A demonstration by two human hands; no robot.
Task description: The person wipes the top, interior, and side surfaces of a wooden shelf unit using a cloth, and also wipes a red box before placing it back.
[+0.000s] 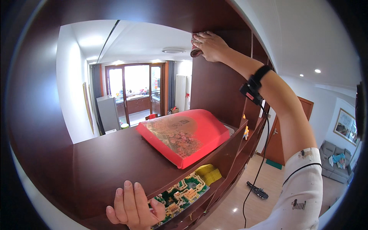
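Observation:
My right hand (211,46) is raised to the upper right of the open wooden shelf compartment. Under its fingers a folded patterned cloth (196,51) is pressed against the side panel (217,86), near the top corner. A strap with a small device and a cable goes round my right forearm. My left hand (135,205), palm up and holding nothing, is at the front edge of the shelf board (109,161), fingers spread a little. A red gift box (184,138) with a floral print and writing lies on the board, by the right panel.
Below the board stand a brick-built model (187,192) and a yellow object (210,174). Small figures (246,132) occupy a compartment to the right. A dark model ship (258,191) lies on the floor. Through the open back a kitchen shows; a grey sofa (335,161) is far right.

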